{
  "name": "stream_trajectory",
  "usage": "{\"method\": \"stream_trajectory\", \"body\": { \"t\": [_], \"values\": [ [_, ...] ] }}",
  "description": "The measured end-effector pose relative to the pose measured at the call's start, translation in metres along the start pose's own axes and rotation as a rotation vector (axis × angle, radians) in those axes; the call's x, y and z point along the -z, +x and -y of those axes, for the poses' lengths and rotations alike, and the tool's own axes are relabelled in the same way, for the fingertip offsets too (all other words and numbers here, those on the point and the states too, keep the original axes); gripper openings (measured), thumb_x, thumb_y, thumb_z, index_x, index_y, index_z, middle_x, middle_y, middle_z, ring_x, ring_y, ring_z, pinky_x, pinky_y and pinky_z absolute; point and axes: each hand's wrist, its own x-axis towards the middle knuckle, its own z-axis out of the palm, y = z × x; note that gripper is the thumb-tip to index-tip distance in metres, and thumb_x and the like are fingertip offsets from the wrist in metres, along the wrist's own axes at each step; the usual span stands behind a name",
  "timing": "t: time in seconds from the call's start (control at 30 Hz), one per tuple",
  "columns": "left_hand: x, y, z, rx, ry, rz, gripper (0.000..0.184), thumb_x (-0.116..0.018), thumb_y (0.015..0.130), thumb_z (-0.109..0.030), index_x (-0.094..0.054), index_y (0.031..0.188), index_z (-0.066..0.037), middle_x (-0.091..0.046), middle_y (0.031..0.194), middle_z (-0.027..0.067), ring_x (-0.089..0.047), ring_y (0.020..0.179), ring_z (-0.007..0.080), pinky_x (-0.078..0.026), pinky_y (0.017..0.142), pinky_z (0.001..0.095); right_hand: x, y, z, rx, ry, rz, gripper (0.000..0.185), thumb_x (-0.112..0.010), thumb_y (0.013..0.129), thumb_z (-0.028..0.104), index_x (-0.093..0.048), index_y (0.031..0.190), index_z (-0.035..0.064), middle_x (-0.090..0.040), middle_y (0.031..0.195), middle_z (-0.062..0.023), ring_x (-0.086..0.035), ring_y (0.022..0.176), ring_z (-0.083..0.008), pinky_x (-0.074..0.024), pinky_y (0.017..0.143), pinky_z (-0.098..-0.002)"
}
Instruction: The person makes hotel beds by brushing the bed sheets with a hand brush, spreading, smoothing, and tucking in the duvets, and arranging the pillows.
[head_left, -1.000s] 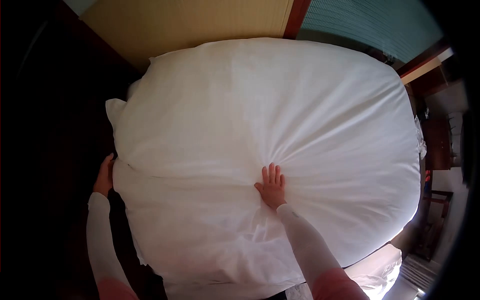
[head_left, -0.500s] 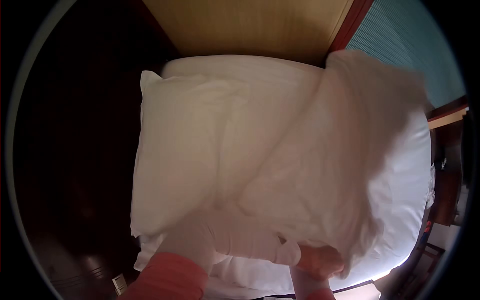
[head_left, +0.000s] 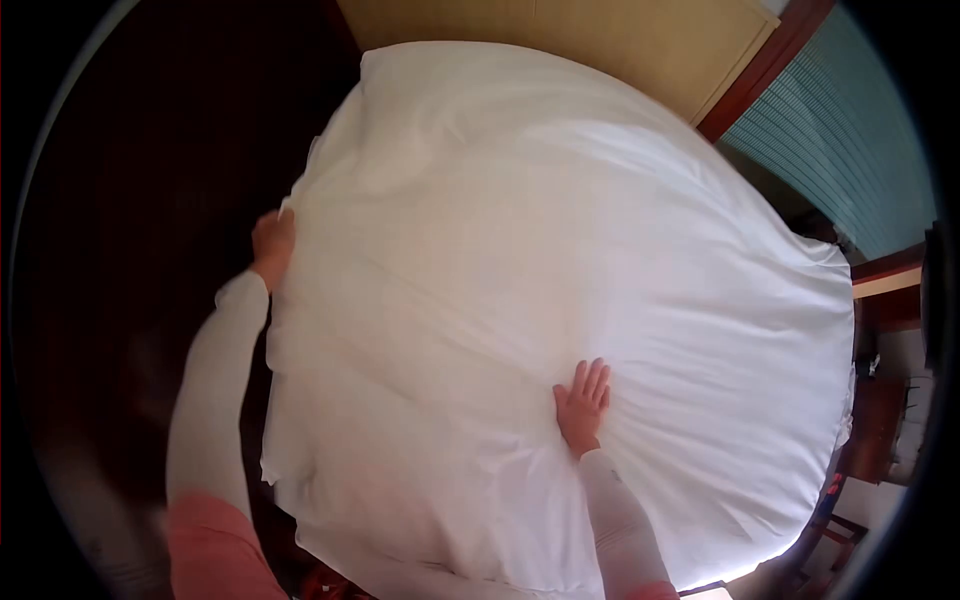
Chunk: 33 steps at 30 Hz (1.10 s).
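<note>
Right hand (head_left: 582, 408): flat on white sheet (head_left: 450, 300), fingers apart.
White sheet: under right hand, reaching to left hand (head_left: 273, 245).
Smoothing: apparently in hand, calling for even tension.
Left hand: curled at edge; whether clamped, unclear.
Wooden panel (head_left: 600, 50): beyond both hands.

We count 2 hands: one left hand (head_left: 273, 243), one right hand (head_left: 583, 408). White sleeves: 2, left white sleeve (head_left: 210, 400) and right white sleeve (head_left: 622, 525). Pink cuffs: 2, left pink cuff (head_left: 220, 545) and right pink cuff (head_left: 655, 591). We get 1 white sheet (head_left: 500, 260), 1 tan panel (head_left: 590, 45), 1 blue-green panel (head_left: 850, 140). Small items at right: too small for us to count.
</note>
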Motion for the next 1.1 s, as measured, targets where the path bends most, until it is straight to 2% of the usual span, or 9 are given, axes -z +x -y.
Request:
{"method": "stream_trajectory", "body": {
  "t": [0.2, 0.5, 0.6, 0.7, 0.73, 0.9, 1.0, 1.03, 1.1],
  "values": [
    [-0.045, -0.04, 0.033, 0.163, 0.014, -0.053, 0.047, -0.037, 0.089, -0.04, -0.063, 0.093, -0.002, -0.061, 0.1, 0.0237, -0.055, 0.098, 0.0431, -0.042, 0.087, 0.0481, -0.026, -0.002, -0.021, -0.008, -0.111, 0.043, 0.068, -0.045, 0.091, 0.043, -0.02, 0.143, 0.0066, -0.005, 0.151, -0.0171, -0.001, 0.14, -0.033, -0.0072, 0.11, -0.0476],
    [-0.002, -0.002, -0.012, -0.171, -0.194, -0.189, 0.045, -0.04, 0.086, -0.046, -0.061, 0.081, -0.006, -0.062, 0.085, 0.0213, -0.056, 0.084, 0.0437, -0.044, 0.076, 0.0466, -0.031, 0.002, -0.019, 0.112, -0.27, -0.149, 0.065, -0.04, 0.093, 0.042, -0.021, 0.143, 0.0055, -0.011, 0.15, -0.018, -0.011, 0.139, -0.0337, -0.0158, 0.109, -0.0467],
    [0.036, -0.042, 0.003, -0.138, -0.347, 0.073, 0.073, -0.043, 0.083, -0.061, -0.04, 0.134, -0.009, -0.051, 0.126, 0.0183, -0.05, 0.112, 0.0348, -0.039, 0.091, 0.042, -0.035, 0.005, -0.025, 0.13, -0.252, -0.113, 0.066, -0.036, 0.095, 0.045, -0.013, 0.145, 0.01, -0.006, 0.152, -0.0144, -0.006, 0.14, -0.0317, -0.0158, 0.108, -0.0462],
    [0.091, -0.135, 0.056, 0.02, -0.442, 0.288, 0.095, -0.044, 0.08, -0.068, -0.015, 0.145, -0.006, -0.039, 0.137, 0.0159, -0.042, 0.12, 0.0307, -0.036, 0.096, 0.04, -0.026, 0.016, -0.04, 0.112, -0.043, 0.093, 0.07, -0.041, 0.092, 0.049, -0.01, 0.147, 0.0183, -0.003, 0.152, -0.0124, -0.003, 0.14, -0.0303, -0.0141, 0.109, -0.0472],
    [0.113, -0.179, 0.075, 0.078, -0.556, 0.291, 0.094, -0.048, 0.081, -0.066, -0.02, 0.142, -0.001, -0.045, 0.131, 0.0148, -0.048, 0.112, 0.0261, -0.039, 0.092, 0.0356, -0.009, 0.019, -0.04, 0.078, 0.091, 0.23, 0.073, -0.046, 0.089, 0.047, -0.011, 0.146, 0.0197, -0.002, 0.153, -0.0112, -0.002, 0.14, -0.0304, -0.0153, 0.108, -0.0479],
    [0.174, -0.398, 0.229, 0.24, -0.497, 0.29, 0.055, -0.055, 0.09, -0.035, -0.041, 0.132, -0.002, -0.059, 0.106, 0.006, -0.055, 0.095, 0.0151, -0.043, 0.083, 0.0272, 0.094, -0.06, -0.018, -0.267, 1.063, 0.293, 0.044, -0.049, 0.092, 0.036, -0.051, 0.123, 0.005, -0.055, 0.122, -0.0106, -0.05, 0.116, -0.0181, -0.0383, 0.096, -0.0331],
    [0.175, -0.497, 0.298, 0.295, -0.342, 0.461, 0.067, -0.068, 0.079, -0.035, -0.041, 0.129, 0.0, -0.051, 0.117, 0.0186, -0.049, 0.109, 0.0267, -0.04, 0.091, 0.035, 0.108, -0.168, -0.036, -0.138, 1.33, 0.437, 0.031, -0.043, 0.094, 0.027, -0.059, 0.104, 0.0022, -0.064, 0.102, -0.0088, -0.062, 0.092, -0.0175, -0.0464, 0.081, -0.0283],
    [0.165, -0.511, 0.331, 0.02, -0.164, 0.454, 0.075, -0.071, 0.073, -0.039, -0.041, 0.128, 0.001, -0.048, 0.121, 0.0237, -0.045, 0.114, 0.0351, -0.037, 0.095, 0.0409, 0.117, -0.216, -0.035, -0.09, 1.35, 0.545, 0.029, -0.042, 0.093, 0.023, -0.061, 0.096, 0.0001, -0.064, 0.101, -0.0115, -0.062, 0.091, -0.0189, -0.0477, 0.078, -0.0284],
    [0.169, -0.527, 0.331, 0.2, 0.073, 0.449, 0.084, -0.07, 0.069, -0.05, -0.041, 0.127, 0.003, -0.044, 0.127, 0.0254, -0.039, 0.119, 0.0401, -0.033, 0.099, 0.0436, 0.118, -0.312, -0.046, -0.092, 1.248, 0.803, 0.028, -0.043, 0.09, 0.018, -0.06, 0.092, -0.0048, -0.066, 0.091, -0.0169, -0.065, 0.082, -0.0244, -0.0518, 0.077, -0.0337]
  ]
}}
